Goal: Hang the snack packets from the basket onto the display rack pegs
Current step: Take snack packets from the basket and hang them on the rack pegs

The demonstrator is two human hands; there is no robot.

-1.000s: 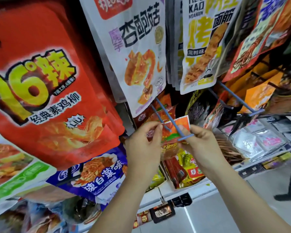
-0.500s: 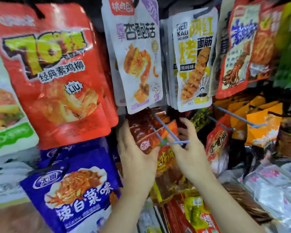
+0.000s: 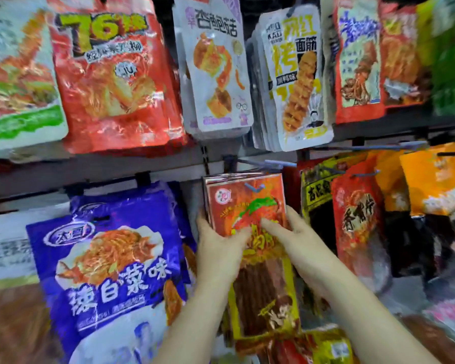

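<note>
beside red pkt stack (image 3: 246,203): purple bag (image 3: 111,258)

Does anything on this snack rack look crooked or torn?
Nothing stands out. The orange-red snack packets hang from the blue peg, left hand and right hand holding their sides; blur hides fine damage.

My left hand (image 3: 218,248) holds the left side of the red snack packets (image 3: 247,203), with my thumb on the front. My right hand (image 3: 300,240) holds the right side. The packets hang from a blue peg (image 3: 268,163) at twelve o'clock. A purple bag (image 3: 111,258) hangs at nine o'clock and a big red bag (image 3: 111,80) at eleven.
</note>
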